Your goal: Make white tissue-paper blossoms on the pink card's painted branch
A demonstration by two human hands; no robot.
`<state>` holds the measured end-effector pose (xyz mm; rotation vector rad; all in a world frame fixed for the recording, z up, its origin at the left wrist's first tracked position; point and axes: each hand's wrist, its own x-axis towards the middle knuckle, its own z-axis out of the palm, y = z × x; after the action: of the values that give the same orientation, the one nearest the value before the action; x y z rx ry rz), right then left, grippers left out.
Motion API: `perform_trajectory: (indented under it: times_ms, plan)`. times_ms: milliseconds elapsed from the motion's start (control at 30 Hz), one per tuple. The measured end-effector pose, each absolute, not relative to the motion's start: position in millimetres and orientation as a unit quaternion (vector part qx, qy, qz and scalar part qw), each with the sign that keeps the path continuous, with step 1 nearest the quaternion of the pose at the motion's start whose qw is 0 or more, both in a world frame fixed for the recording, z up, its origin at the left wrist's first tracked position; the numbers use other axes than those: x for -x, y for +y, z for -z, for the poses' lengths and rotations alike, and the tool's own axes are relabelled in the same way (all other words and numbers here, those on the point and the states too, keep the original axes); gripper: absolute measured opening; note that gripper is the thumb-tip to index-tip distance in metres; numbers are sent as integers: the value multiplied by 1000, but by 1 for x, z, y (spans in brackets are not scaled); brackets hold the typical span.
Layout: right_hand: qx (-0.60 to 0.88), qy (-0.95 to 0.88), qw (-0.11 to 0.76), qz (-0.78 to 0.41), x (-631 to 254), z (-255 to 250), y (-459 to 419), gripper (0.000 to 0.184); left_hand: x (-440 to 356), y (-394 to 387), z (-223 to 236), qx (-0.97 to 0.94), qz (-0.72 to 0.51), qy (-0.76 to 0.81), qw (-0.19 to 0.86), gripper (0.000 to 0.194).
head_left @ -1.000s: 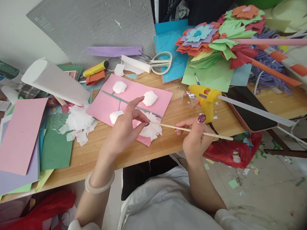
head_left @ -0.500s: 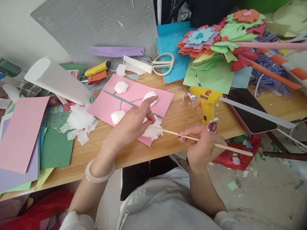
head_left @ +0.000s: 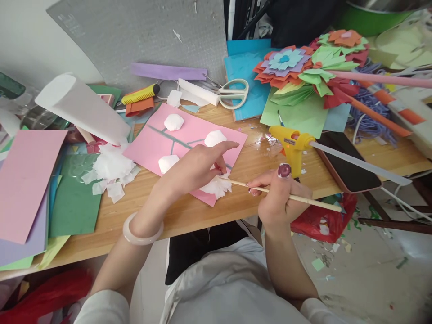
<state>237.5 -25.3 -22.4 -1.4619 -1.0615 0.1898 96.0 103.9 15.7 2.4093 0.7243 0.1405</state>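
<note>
Your right hand [head_left: 280,200] has a closed grip on the wooden stick [head_left: 297,199], tip at the white tissue flower [head_left: 216,185]. Your left hand [head_left: 195,168] pinches that flower on the pink card [head_left: 189,135], near the tabletop [head_left: 151,211] edge. Glue gun [head_left: 293,144] just beyond.

Bright, even daylight fills the view; shadows are soft and faint. The centre is sharp, while the picture's corners bend, darken and blur slightly.
</note>
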Motion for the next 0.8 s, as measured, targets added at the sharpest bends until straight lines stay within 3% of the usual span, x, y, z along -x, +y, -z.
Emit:
perform_trajectory:
  times_ms: [200, 467, 800]
  plan:
    - [662, -464, 586, -64, -235, 17, -17, 57, -86, 100, -27, -918, -72, 294, 257, 56]
    - [701, -438, 563, -2, -233, 19, 13, 61, -19, 45, -20, -874, -220, 403, 162, 26]
    - [659, -281, 697, 12, -227, -3, -3, 63, 21, 11, 19, -843, -231, 452, 176, 24]
